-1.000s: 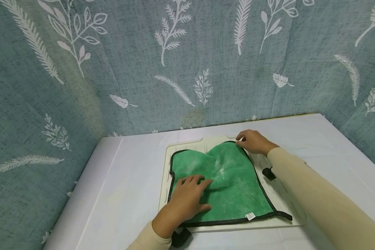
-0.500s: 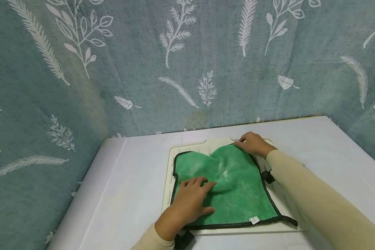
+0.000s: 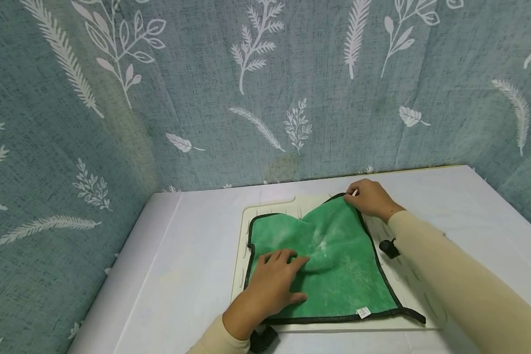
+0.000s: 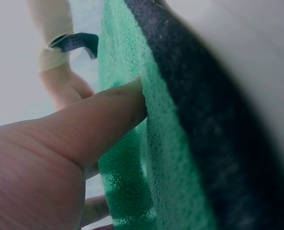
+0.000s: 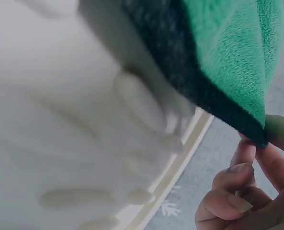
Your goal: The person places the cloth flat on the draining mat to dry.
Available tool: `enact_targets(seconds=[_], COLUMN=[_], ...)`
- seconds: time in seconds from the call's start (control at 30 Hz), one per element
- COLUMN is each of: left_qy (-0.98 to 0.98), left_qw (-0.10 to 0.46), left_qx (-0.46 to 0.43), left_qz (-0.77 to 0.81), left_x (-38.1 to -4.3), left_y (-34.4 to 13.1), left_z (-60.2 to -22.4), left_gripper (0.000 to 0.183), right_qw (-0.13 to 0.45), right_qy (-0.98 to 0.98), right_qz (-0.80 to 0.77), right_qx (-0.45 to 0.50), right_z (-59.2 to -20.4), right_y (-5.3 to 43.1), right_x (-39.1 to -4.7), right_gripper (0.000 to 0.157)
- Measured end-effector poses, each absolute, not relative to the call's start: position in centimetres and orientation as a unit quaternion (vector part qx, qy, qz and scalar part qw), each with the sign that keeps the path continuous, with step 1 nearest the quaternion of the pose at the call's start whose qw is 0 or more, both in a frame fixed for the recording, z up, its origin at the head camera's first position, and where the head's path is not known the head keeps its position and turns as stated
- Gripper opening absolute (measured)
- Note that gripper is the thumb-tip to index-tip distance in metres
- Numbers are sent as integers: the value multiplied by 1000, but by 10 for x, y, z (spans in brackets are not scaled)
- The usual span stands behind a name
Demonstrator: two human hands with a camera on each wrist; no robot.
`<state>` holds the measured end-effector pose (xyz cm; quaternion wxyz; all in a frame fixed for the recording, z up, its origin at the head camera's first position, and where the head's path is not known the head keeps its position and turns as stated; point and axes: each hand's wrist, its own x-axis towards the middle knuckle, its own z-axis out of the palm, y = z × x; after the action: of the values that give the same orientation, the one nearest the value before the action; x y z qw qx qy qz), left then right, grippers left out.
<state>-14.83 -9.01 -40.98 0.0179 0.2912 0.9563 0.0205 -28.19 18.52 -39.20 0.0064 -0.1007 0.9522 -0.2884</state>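
Observation:
A green plush cloth [image 3: 340, 270] with a dark border and a small white tag [image 3: 363, 312] lies over a cream ridged tray [image 3: 238, 275]. My right hand [image 3: 370, 199] pinches the cloth's far right corner between thumb and finger, and the right wrist view shows that corner raised above the tray. On the near left part of the cloth rests my left hand [image 3: 272, 285], its fingers spread and relaxed. In the left wrist view, the thumb [image 4: 113, 115] touches the green pile beside the dark border [image 4: 194, 86].
The tray stands on a white-covered table [image 3: 177, 275]. A grey-blue curtain [image 3: 212, 98] with white leaf prints hangs behind it and along both sides. Black wrist straps show at the left wrist [image 3: 263, 339] and the right wrist [image 3: 389, 248].
My right hand, low at the cloth's far right corner half a second ago, has now lifted that corner a little. My left hand stays on the cloth. The head view has shifted slightly.

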Motion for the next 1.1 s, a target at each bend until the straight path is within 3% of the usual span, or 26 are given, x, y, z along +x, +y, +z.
enact_targets(seconds=[0.47, 0.97, 1.1], left_qy=[959, 957, 954], left_qw=[10, 20, 18], left_qx=[283, 287, 283], left_qz=[24, 34, 94], left_x=[-148, -148, -153], left_y=[-90, -90, -97], left_z=[-410, -408, -402], left_gripper=[78, 76, 68], right_qw=[15, 86, 99], right_qy=[962, 955, 952], right_qz=[-268, -276, -283], right_qx=[-56, -63, -64], right_z=[-389, -397, -399], right_y=[197, 200, 201], right_x=[-278, -282, -282], right_gripper=[23, 29, 33])
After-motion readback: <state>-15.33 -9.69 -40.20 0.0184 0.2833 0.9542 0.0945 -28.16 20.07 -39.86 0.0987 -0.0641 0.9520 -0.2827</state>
